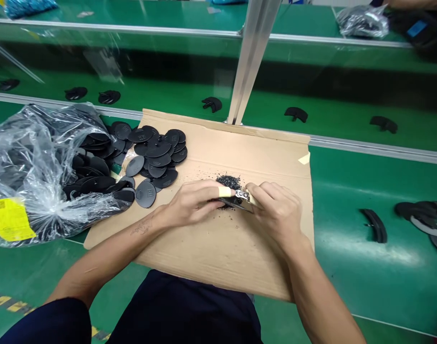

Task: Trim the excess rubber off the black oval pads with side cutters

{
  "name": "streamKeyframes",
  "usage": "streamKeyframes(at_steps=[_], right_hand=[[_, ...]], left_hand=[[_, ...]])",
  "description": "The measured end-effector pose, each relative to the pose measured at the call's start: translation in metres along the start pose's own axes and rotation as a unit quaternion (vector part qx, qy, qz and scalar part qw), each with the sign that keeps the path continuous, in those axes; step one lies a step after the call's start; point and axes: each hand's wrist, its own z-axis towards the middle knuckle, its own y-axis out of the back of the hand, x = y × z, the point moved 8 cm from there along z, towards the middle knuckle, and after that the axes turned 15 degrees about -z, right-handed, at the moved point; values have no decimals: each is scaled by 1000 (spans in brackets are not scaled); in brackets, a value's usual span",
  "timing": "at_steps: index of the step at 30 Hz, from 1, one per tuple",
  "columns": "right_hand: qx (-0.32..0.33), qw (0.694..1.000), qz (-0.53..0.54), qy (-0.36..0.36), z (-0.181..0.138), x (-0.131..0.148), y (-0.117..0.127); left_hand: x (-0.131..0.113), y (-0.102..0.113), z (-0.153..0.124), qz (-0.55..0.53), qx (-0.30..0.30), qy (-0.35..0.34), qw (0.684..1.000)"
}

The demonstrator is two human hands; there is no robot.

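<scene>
Over the cardboard sheet (200, 243), my left hand (193, 203) pinches a thin black plastic piece (235, 205), seen nearly edge-on and partly hidden by the fingers. A pale wrap covers one of its fingertips. My right hand (277, 208) is closed around small metal cutting pliers (242, 194), whose jaws meet the black piece's edge between the two hands. Just behind and under them lies a heap of small black plastic scraps (228, 181). Left of my left hand, many flat black oval discs (159, 148) are piled on the cardboard.
A clear plastic bag (25, 157) with a yellow label spills more black discs at left. A metal post (249, 62) rises behind the cardboard. Curved black parts (375, 225) lie on the green surface at right; others (296, 113) sit along the green surface behind.
</scene>
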Motion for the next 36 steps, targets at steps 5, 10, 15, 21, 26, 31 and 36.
streamKeyframes(at_steps=[5, 10, 15, 21, 26, 31, 36], right_hand=[[22, 1000, 14, -16, 1, -1, -11], [50, 935, 304, -175, 0, -19, -18], [33, 899, 398, -180, 4, -13, -10], [-36, 928, 366, -63, 11, -4, 2], [-83, 938, 335, -20, 12, -3, 8], [-113, 953, 275, -62, 7, -10, 9], [-100, 965, 232, -65, 0, -7, 2]], left_hand=[[9, -5, -5, 123, 42, 24, 991], [15, 6, -4, 67, -21, 41, 997], [17, 4, 0, -2, -40, 65, 997], [38, 4, 13, -146, 17, 172, 974], [44, -3, 36, -139, 238, 287, 917], [60, 50, 84, -48, 252, 264, 930], [131, 158, 124, 281, 25, 318, 905]])
